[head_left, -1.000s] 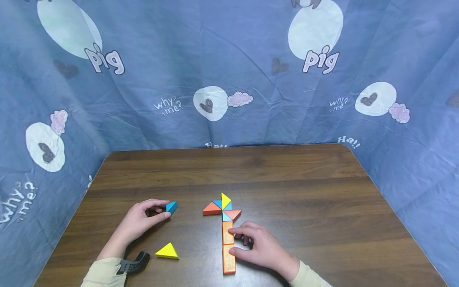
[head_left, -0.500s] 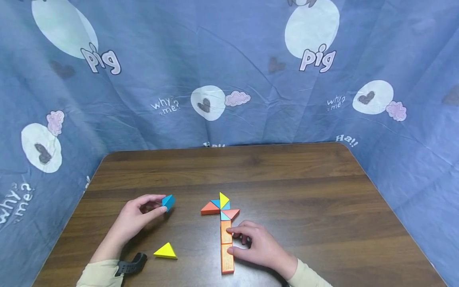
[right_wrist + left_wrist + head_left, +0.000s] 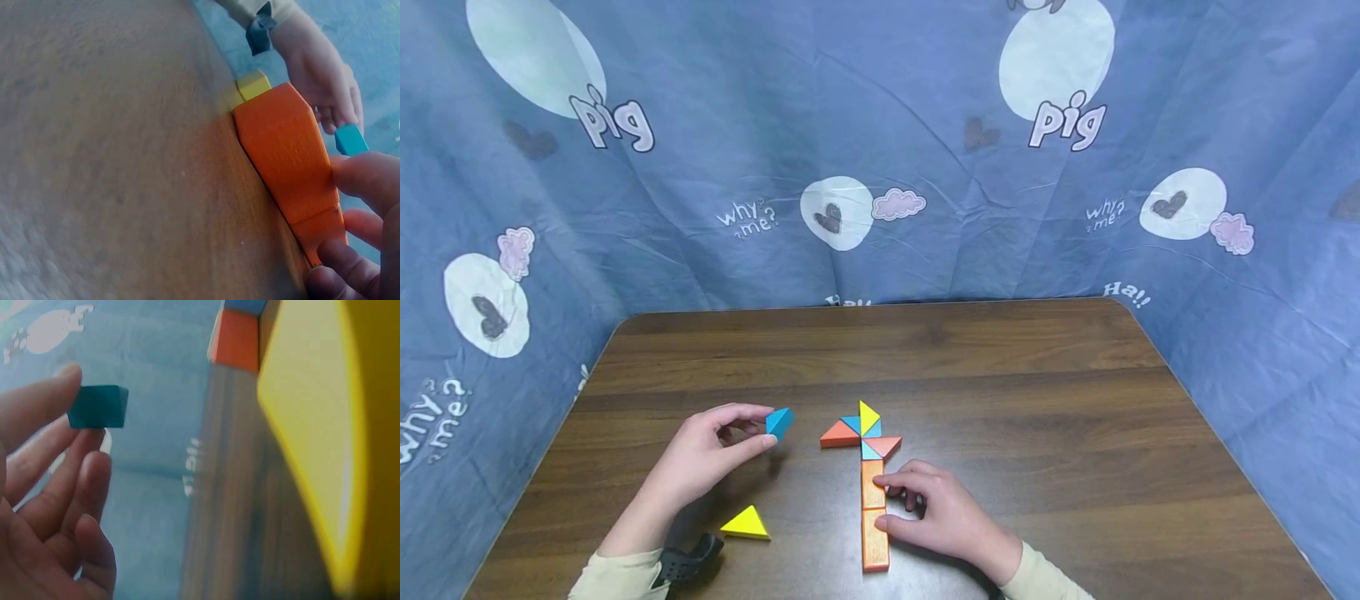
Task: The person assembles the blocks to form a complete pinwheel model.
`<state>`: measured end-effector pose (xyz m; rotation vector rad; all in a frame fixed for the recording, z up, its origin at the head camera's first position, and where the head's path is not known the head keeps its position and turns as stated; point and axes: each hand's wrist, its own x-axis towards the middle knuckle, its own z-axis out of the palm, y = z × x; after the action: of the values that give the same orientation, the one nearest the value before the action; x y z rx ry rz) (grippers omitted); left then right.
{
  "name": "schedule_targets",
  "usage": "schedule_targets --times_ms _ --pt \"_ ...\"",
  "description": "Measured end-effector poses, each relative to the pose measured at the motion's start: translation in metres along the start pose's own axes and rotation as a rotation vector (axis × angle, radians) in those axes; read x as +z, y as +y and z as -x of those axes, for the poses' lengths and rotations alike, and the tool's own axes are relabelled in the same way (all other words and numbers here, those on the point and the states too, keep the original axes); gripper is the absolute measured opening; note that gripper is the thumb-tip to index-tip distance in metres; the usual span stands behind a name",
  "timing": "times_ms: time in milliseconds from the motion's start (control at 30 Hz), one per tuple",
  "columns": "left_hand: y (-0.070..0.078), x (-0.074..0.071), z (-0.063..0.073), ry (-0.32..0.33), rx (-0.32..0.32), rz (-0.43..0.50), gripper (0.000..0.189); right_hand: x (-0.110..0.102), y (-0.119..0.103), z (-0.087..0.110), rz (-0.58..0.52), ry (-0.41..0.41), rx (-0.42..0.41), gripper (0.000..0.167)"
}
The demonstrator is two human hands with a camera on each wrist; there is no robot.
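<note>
My left hand pinches a blue triangular block between thumb and fingertips, above the table left of a pinwheel-shaped group of blocks. That group has a yellow triangle pointing up, a red triangle at left, another red triangle at right, and small blue triangles between them. Below it, two orange rectangular blocks lie end to end in a column. My right hand touches this column from the right, index finger on the upper block and thumb on the lower one.
A loose yellow triangular block lies near my left wrist, large in the left wrist view. The brown wooden table ends at a blue printed cloth behind and at both sides. A dark band circles the left wrist.
My left hand has lifted the blue block off the table and carried it right, closer to the pinwheel group. The right hand stays at the orange blocks.
</note>
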<state>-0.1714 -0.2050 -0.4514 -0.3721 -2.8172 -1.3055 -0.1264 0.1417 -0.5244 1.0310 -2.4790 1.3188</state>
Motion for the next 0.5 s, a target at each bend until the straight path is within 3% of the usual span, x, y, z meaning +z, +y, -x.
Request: schedule_targets --times_ms 200,500 --pt "0.014 0.010 0.001 -0.025 -0.012 -0.033 0.041 0.000 0.000 0.000 0.005 0.004 -0.005 0.039" --pt "0.024 0.023 0.001 -0.058 0.013 -0.050 0.036 -0.001 -0.001 0.000 0.007 0.004 -0.013 0.038"
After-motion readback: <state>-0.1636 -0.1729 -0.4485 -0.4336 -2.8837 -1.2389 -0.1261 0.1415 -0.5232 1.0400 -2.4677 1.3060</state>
